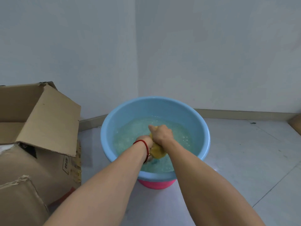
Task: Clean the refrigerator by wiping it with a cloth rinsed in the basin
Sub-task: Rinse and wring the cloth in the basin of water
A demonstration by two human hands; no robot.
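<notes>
A light blue basin (123,111) holding foamy water stands on the floor in the room's corner, on top of a pink one (156,184). Over the water, both my hands grip a wet yellow cloth (157,151) bunched into a twisted roll. My right hand (161,133) holds its far end with the thumb pointing away. My left hand (145,141), with a red string on the wrist, grips the near part; its fingers are mostly hidden behind the wrist. The refrigerator is out of view.
An open, torn cardboard box (40,132) stands at the left, close to the basin. Pale floor tiles (252,152) stretch to the right. White walls meet just behind the basin, and a brown corner (295,124) shows at the right edge.
</notes>
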